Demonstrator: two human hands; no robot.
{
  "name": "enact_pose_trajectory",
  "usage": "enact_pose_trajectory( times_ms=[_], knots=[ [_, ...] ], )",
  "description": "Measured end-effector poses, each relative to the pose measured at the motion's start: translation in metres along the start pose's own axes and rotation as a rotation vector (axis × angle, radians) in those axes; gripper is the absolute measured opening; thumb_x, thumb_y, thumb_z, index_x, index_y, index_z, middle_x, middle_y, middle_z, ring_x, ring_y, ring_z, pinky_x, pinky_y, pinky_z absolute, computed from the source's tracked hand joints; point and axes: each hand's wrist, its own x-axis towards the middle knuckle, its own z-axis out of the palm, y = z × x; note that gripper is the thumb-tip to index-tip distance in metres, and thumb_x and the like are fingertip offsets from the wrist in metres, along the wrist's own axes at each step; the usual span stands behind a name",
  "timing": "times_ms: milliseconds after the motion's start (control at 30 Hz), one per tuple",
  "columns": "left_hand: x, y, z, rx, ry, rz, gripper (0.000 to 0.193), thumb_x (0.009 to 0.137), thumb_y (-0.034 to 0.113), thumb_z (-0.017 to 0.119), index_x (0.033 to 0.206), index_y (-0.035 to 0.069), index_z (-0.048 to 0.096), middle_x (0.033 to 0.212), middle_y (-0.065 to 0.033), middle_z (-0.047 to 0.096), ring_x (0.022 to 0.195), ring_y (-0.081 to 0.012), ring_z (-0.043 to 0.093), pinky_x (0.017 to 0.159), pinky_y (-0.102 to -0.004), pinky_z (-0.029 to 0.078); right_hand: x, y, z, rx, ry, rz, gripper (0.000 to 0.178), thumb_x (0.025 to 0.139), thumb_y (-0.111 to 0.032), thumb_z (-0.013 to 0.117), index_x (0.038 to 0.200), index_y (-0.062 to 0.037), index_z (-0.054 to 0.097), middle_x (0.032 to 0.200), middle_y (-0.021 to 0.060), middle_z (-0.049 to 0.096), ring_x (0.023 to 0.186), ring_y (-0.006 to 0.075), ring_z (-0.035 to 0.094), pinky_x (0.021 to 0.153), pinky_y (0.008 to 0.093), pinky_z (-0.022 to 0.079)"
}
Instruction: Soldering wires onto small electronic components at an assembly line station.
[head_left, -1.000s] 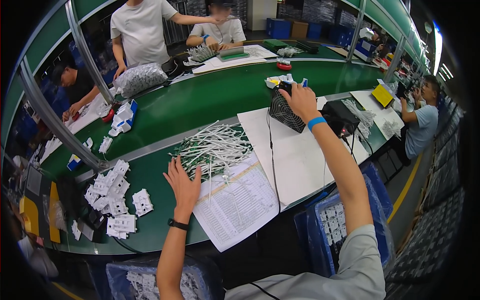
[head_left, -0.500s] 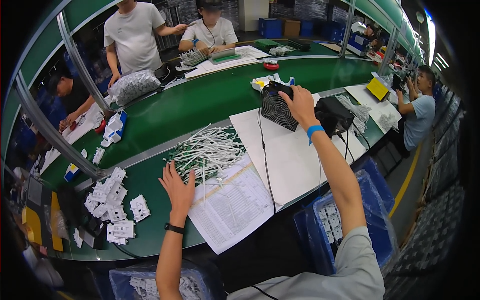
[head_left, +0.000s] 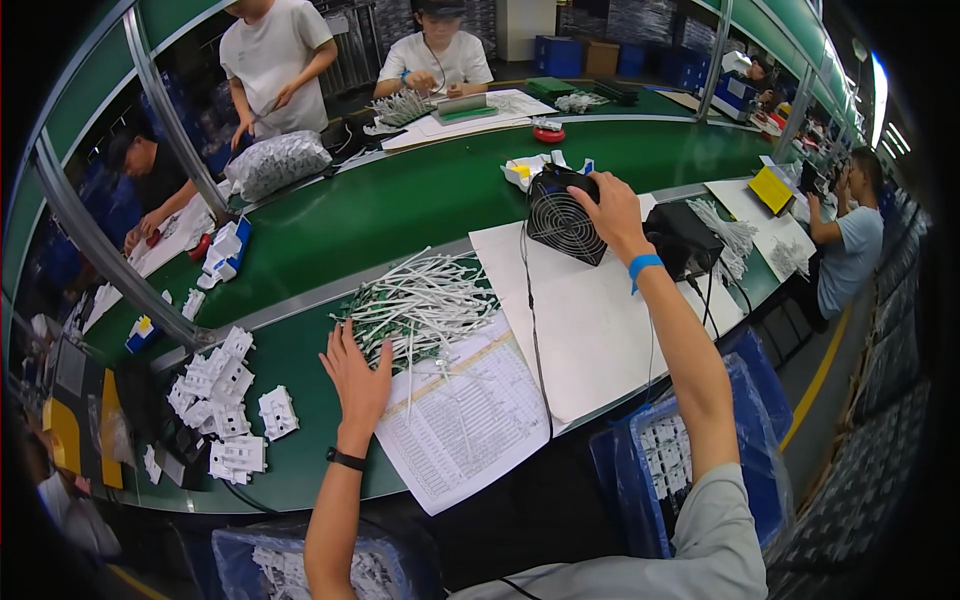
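Observation:
My right hand [head_left: 612, 214] grips the upper right side of a black fan [head_left: 566, 222] with a round wire guard, its thumb in front and its fingers over the top. The fan stands upright at the far edge of a white board [head_left: 590, 330]. Over to the left, my left hand [head_left: 360, 385] is open with fingers spread, at the near left edge of a pile of white cables [head_left: 425, 305] with small green circuit boards. Beneath the near end of that pile lies a printed sheet of paper [head_left: 465, 430].
White plastic housings [head_left: 215, 390] are heaped at left. A black box [head_left: 684, 235] with cords stands right of the fan. Lined blue bins [head_left: 745, 430] sit below the bench edge. Beyond the green conveyor belt [head_left: 430, 190], a co-worker [head_left: 440, 60] sits and another stands.
The view has shifted slightly. The standing co-worker has drawn an outstretched arm back, and the seated one has raised a hand. My hands keep the same places on the fan and by the cables.

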Motion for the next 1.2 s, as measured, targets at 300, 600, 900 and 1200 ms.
enact_pose_trajectory(
  times_ms=[300, 600, 900, 1200],
  knots=[
    [-0.001, 0.0, -0.001, 0.001, -0.003, 0.0, 0.076, 0.097, 0.042, 0.063, 0.153, -0.001, 0.034, 0.157, -0.027, 0.033, 0.151, -0.0409, 0.024, 0.125, -0.0577, 0.008, 0.002, -0.031, 0.01, 0.022, -0.044, -0.064, 0.05, 0.095, -0.045, 0.069, 0.107, 0.0026, 0.068, 0.094, 0.0172, 0.069, 0.088, 0.0359, 0.067, 0.081, 0.0439, 0.053],
    [-0.002, 0.002, -0.001, 0.009, 0.007, 0.015, 0.076, 0.097, 0.043, 0.064, 0.152, 0.0, 0.035, 0.156, -0.0264, 0.033, 0.15, -0.0407, 0.025, 0.124, -0.0584, 0.008, 0.0, -0.035, -0.002, -0.034, -0.152, -0.054, 0.051, 0.099, -0.043, 0.064, 0.119, 0.0036, 0.067, 0.102, 0.0194, 0.067, 0.096, 0.0376, 0.063, 0.087, 0.0458, 0.051],
    [-0.001, 0.002, -0.002, 0.023, -0.006, -0.004, 0.075, 0.097, 0.042, 0.064, 0.153, 0.0, 0.035, 0.157, -0.026, 0.033, 0.15, -0.0406, 0.025, 0.124, -0.0586, 0.009, -0.009, -0.035, 0.005, -0.056, -0.044, -0.068, 0.047, 0.1, -0.041, 0.061, 0.117, 0.0026, 0.068, 0.104, 0.0195, 0.066, 0.101, 0.0371, 0.062, 0.093, 0.046, 0.047],
    [-0.002, 0.008, -0.004, 0.065, -0.021, -0.004, 0.075, 0.098, 0.042, 0.063, 0.153, 0.001, 0.035, 0.157, -0.0259, 0.033, 0.15, -0.0411, 0.025, 0.124, -0.0609, 0.006, -0.016, -0.044, -0.009, -0.084, 0.112, -0.22, 0.052, 0.097, -0.035, 0.065, 0.134, 0.0012, 0.058, 0.122, 0.0203, 0.061, 0.117, 0.0377, 0.057, 0.108, 0.0512, 0.041]
  ],
)
